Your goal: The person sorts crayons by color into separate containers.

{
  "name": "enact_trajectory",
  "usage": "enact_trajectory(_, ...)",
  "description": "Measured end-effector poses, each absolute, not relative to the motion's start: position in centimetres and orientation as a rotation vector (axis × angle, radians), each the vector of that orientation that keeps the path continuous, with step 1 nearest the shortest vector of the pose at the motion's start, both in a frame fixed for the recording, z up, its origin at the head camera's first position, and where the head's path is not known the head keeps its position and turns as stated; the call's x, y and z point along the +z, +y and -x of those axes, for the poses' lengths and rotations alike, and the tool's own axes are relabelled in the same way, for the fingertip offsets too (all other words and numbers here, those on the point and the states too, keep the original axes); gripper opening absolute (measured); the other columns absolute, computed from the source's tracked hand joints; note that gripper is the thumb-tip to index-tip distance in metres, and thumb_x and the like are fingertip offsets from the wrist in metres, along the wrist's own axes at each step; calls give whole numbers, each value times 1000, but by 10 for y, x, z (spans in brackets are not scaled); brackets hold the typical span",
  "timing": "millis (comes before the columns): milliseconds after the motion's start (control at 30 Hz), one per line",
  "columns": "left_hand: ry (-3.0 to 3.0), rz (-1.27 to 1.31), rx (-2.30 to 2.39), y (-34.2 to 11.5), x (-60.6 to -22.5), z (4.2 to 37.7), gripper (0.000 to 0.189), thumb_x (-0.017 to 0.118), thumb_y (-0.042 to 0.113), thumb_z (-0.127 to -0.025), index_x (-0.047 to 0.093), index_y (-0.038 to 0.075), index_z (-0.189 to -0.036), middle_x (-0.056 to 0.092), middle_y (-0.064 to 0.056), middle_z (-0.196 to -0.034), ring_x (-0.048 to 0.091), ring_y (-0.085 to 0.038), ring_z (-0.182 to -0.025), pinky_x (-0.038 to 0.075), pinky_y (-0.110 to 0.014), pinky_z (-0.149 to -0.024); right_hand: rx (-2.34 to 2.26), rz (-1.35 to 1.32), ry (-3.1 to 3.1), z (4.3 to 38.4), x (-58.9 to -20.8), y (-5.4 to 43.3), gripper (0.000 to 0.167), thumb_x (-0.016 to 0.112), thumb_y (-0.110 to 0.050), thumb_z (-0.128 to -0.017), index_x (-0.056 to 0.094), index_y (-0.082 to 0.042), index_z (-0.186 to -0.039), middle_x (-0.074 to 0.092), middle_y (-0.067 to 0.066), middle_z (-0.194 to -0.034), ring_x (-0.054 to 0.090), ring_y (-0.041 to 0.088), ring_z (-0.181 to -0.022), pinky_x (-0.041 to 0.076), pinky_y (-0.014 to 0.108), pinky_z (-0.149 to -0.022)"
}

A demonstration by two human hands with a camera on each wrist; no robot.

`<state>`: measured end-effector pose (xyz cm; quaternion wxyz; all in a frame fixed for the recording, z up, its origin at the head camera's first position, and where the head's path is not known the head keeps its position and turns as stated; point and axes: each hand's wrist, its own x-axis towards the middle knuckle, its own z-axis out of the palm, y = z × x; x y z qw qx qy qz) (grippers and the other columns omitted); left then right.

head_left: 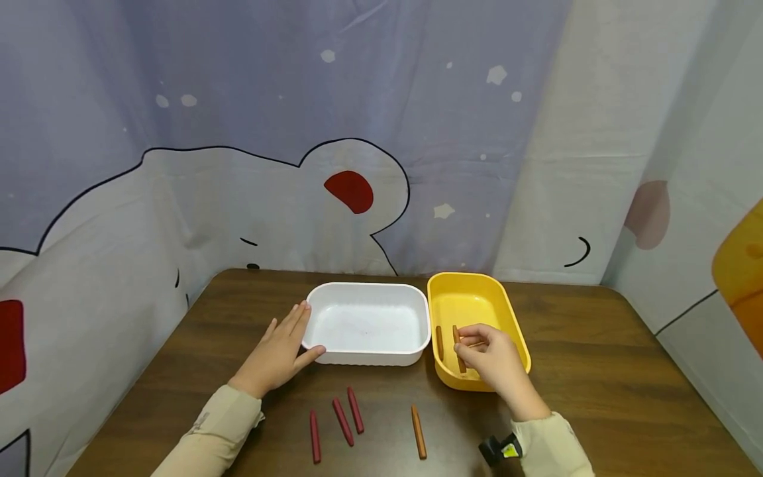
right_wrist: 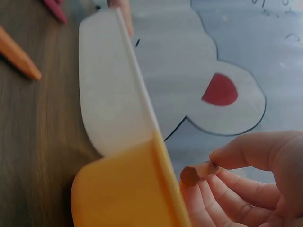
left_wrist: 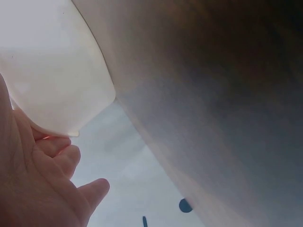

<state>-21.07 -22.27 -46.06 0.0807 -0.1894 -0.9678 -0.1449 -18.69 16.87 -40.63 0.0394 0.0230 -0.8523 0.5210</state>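
Observation:
My right hand (head_left: pixel 491 354) pinches a brown-orange crayon (head_left: pixel 456 341) between thumb and fingers over the yellow tray (head_left: pixel 471 301). The crayon's blunt end (right_wrist: pixel 190 176) points at the camera in the right wrist view, near the tray's rim. Another brown crayon (head_left: pixel 439 342) leans inside the tray along its left wall. My left hand (head_left: pixel 279 354) rests against the left end of the white tray (head_left: pixel 369 358), fingers extended and thumb at the front corner. The left wrist view shows its fingers (left_wrist: pixel 66 158) touching the white tray's rim.
Three dark red crayons (head_left: pixel 342 422) lie on the wooden table (head_left: pixel 596 377) in front of the white tray. One orange-brown crayon (head_left: pixel 418 432) lies to their right. The two trays stand side by side, touching or nearly so. A printed curtain (head_left: pixel 268 199) hangs behind the table.

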Motion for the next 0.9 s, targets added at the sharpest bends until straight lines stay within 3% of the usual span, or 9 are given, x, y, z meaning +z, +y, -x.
enact_trajectory(400,-2897,560,-442,-223,-460,209,90,53,56,-101,22,-7,-158,20,-22,-165,19,-38,-153,19,-66,-117,1386,13,-2712,220,-423,174,23,72,-6,-87,71,6,-107,71,11,-89,68,17,-66,54,27,-61)
enact_trajectory(900,-2904,558,-455,-223,-459,208,91,52,57,-101,21,-7,-158,19,-21,-166,19,-38,-153,19,-66,-117,1220,55,-2794,231,-427,180,27,65,-7,-90,69,8,-113,71,16,-94,65,30,-87,53,42,-78)
